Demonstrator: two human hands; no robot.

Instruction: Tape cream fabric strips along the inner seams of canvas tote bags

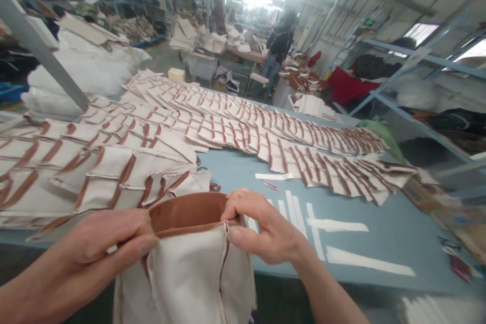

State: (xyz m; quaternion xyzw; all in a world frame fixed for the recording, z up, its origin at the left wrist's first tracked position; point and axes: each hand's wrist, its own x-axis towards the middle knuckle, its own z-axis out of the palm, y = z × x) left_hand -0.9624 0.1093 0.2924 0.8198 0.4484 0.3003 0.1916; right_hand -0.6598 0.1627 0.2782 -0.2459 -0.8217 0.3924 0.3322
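A cream canvas bag [190, 273] with a brown lining hangs in front of me at the table's near edge, its mouth held wide. My left hand [108, 243] pinches the bag's rim on the left side, fingers closed on the fabric. My right hand [261, 228] grips the rim on the right, fingers curled over the brown edge beside a brown-piped seam.
Rows of overlapping cream bag pieces with brown trim [228, 126] cover the blue table [379, 223]. Several white strips [334, 225] and a small pink clipper [270, 185] lie to the right. Scissors [453, 258] sit at the far right. A person [279, 45] stands far back.
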